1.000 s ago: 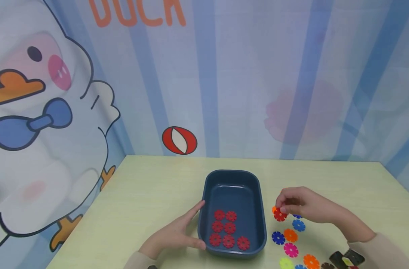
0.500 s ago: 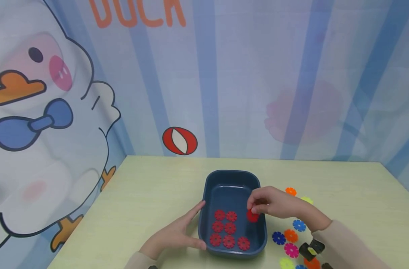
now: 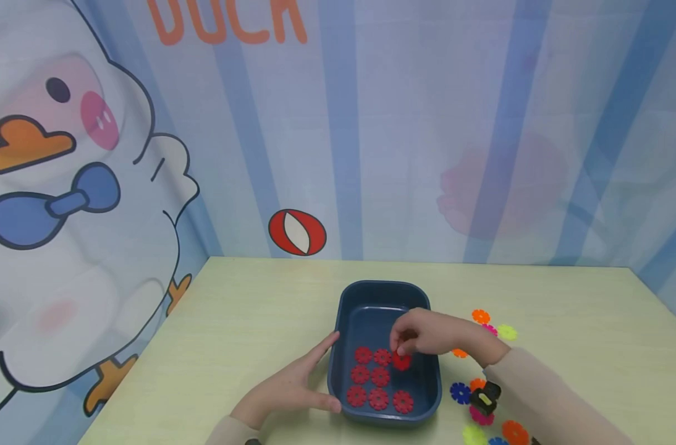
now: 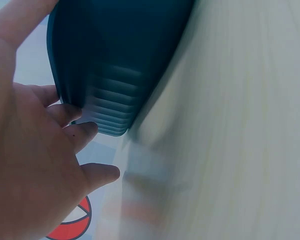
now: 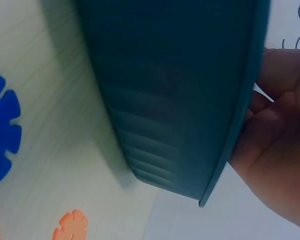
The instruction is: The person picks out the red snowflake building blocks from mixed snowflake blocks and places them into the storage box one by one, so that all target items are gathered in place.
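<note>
A dark blue rectangular tray (image 3: pixel 366 321) stands on the table, with several red snowflake discs (image 3: pixel 379 398) in rows at its near end. Over the tray, my right hand (image 3: pixel 427 332) pinches one more red snowflake disc (image 3: pixel 401 361) between thumb and fingers, just right of the far row. My left hand (image 3: pixel 293 389) lies along the tray's left side, thumb at the near corner and fingers spread straight against the rim. In the left wrist view the fingertips (image 4: pixel 85 131) touch the tray's outer wall (image 4: pixel 115 55). The right wrist view hides the pinched disc behind the tray wall (image 5: pixel 175 100).
Right of the tray lie loose snowflake discs in other colours, among them a dark blue disc (image 3: pixel 460 393), an orange disc (image 3: pixel 515 432) and a yellow disc (image 3: pixel 507 332). A printed cloth backdrop (image 3: pixel 399 123) rises behind the pale wooden table (image 3: pixel 260 296).
My right hand has carried a red snowflake disc leftward from the loose pile into the tray, then further left beside the far row. My left hand stays at the tray's side.
</note>
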Demonstrator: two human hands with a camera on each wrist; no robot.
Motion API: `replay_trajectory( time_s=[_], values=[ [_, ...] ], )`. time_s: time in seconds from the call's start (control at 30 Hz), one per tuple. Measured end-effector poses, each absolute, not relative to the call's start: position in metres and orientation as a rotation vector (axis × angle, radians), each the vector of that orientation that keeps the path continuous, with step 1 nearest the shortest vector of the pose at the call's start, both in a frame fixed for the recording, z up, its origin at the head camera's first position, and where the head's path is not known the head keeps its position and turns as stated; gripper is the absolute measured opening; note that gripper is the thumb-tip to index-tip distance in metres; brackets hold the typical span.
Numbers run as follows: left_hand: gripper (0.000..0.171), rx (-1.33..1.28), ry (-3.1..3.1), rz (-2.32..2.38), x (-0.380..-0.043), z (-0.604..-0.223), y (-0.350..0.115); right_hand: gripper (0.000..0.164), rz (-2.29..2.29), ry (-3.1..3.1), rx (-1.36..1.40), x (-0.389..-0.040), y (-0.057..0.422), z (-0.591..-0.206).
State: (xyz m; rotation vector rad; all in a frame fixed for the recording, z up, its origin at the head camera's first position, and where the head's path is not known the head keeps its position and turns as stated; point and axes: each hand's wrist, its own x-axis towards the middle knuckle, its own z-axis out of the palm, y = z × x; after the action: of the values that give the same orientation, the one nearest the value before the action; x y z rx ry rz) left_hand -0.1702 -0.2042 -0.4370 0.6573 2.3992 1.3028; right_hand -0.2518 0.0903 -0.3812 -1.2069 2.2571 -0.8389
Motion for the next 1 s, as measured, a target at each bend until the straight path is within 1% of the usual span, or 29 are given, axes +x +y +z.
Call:
replay_trajectory(
  time_s=[0.27,0.47,0.8,1.0],
  values=[
    [0.109,0.628,2.390,1.307,-0.170,-0.437,-0.204,0.015,-0.691,2.266,-1.173,-0.259,0.076,-0.388],
    [0.109,0.644,2.383,1.316,-0.170,-0.437,-0.204,0.021,-0.584,2.278,-1.035,-0.260,0.068,-0.389],
    [0.110,0.678,2.382,1.313,-0.170,-0.437,-0.204,0.021,-0.438,2.300,-0.933,-0.262,0.058,-0.393],
    [0.110,0.685,2.385,1.312,-0.171,-0.437,-0.204,0.020,-0.396,2.310,-0.941,-0.263,0.056,-0.395]
  ],
)
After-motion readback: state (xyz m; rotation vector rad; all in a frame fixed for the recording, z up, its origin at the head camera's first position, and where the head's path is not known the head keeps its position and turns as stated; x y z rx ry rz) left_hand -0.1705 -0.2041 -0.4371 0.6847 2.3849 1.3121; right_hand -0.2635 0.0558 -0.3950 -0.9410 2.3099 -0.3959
